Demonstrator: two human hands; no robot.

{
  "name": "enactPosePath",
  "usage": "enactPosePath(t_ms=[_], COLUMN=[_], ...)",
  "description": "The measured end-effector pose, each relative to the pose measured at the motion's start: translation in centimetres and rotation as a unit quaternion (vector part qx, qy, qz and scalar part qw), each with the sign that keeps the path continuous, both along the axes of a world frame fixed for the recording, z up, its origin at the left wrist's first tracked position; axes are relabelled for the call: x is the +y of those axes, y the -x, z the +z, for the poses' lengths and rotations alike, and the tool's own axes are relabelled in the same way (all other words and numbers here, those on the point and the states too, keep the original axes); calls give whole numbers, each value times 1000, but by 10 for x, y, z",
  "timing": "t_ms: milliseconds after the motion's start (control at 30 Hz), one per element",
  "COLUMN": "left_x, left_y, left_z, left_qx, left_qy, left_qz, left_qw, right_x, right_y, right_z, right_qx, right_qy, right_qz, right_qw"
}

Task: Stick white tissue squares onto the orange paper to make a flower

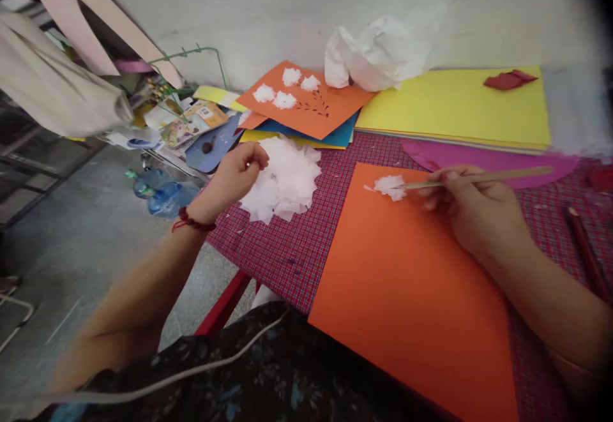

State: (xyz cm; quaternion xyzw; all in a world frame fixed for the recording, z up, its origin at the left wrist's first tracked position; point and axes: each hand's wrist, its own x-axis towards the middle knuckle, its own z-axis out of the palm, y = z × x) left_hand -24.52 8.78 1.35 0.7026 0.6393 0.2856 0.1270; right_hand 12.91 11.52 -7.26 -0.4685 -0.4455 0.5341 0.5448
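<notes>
My left hand (235, 176) is closed in a pinch at the edge of a heap of white tissue paper pieces (285, 179) on the checked tablecloth; what the fingers hold is too small to make out. My right hand (474, 208) is closed round a thin wooden stick (498, 177) that points left. The stick's tip touches a small white tissue tuft (390, 186) lying on the top edge of a large orange paper sheet (412, 288) in front of me.
At the back lie another orange sheet (311, 99) with three white tufts, a crumpled white bag (378, 52), yellow sheets (460, 106) with a red scrap, and a pink sheet (483, 157). A pencil (587, 249) lies at right. Plastic bottles (165, 193) sit on the floor left.
</notes>
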Motion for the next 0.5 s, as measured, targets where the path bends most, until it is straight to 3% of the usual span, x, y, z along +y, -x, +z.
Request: enactPosePath(t_ms=[133, 200, 333, 500], left_x=[-20, -29, -36, -34], left_y=[-10, -17, -24, -26], left_z=[-8, -11, -22, -27], left_qx=[46, 78, 199, 207], left_qy=[-6, 8, 22, 44], left_qz=[-42, -94, -191, -192], left_qw=[998, 992, 961, 958], right_x=[2, 1, -2, -2], right_y=[-1, -1, 0, 2], right_z=[0, 1, 3, 4], right_qx=[17, 6, -7, -15], right_qy=[9, 12, 12, 18], right_qz=[-8, -4, 5, -4], right_qw=[1000, 1000, 1000, 1000])
